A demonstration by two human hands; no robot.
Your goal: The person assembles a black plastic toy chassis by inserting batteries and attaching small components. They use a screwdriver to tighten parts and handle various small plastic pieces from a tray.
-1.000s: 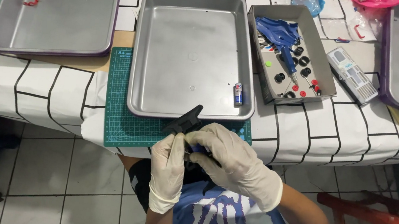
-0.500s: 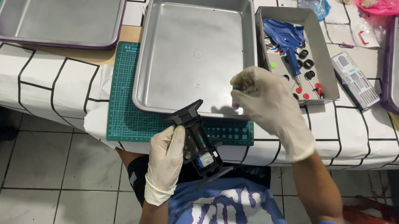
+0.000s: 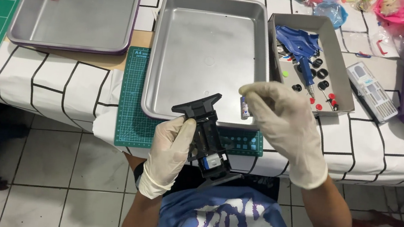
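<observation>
Black part point(image 3: 205, 135) in left hand point(image 3: 170, 152) grip, long axis tilted, flat end toward tray point(image 3: 207, 59); right hand point(image 3: 286, 125) loosely curled, empty.

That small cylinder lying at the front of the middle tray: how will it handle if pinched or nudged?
The cylinder is round and lies on its side on the tray's smooth metal floor, so a nudge will probably roll it. It looks small and rigid, likely light. The gloved right hand hovers close; a smooth glove on a round body may slip, so pinch across the middle.
</observation>
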